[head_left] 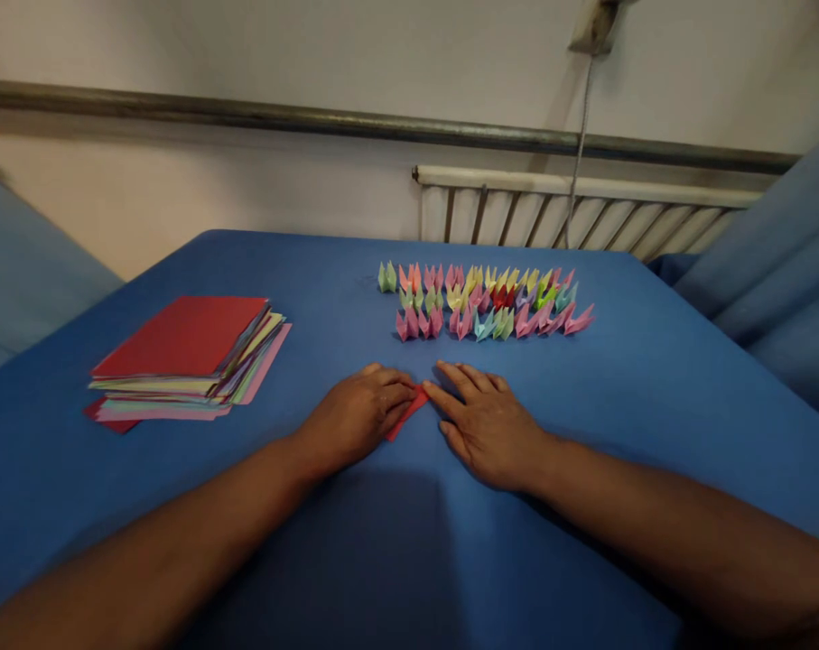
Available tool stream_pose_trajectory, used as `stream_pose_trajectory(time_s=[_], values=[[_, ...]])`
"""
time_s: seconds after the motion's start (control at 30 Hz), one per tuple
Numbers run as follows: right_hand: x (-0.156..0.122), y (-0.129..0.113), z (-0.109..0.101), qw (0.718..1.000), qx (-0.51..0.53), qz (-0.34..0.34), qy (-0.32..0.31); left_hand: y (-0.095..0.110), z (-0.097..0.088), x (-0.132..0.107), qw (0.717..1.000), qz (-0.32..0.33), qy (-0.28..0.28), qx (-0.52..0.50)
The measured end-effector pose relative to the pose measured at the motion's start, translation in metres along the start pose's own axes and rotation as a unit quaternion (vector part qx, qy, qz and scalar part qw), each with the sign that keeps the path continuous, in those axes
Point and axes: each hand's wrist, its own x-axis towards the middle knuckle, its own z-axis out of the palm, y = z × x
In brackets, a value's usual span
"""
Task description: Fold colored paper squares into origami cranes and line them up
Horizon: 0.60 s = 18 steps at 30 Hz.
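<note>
A small piece of folded red paper [406, 415] lies flat on the blue table, partly hidden under my left hand [363, 411]. The fingers of that hand are bent and close together, holding the paper down against the table. My right hand [488, 422] rests palm down just to the right, its fingers spread. Its index fingertip meets the paper's upper right corner. Just beyond both hands stand rows of small folded paper cranes [487, 302] in pink, yellow, green, blue and red.
At the left of the blue table [328, 271] sits an uneven stack of coloured paper sheets [182, 336], red on top. Past the far edge are a wall pipe [301, 117], a white radiator [585, 187] and a hanging cord [581, 135]. Blue curtains [788, 262] hang on both sides.
</note>
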Motion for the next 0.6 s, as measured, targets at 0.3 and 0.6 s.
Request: stream_pose_trajectory(time_s=[0.3,0.6], values=[[0.0,0.002,-0.003,1.0,-0.008,0.0,-0.011,-0.004,-0.013,-0.011,0.999,-0.013,-0.026,-0.042],[0.0,0.004,0.006,1.0,-0.017,0.015,0.015,0.008,-0.036,-0.033,0.994,-0.03,-0.098,-0.044]])
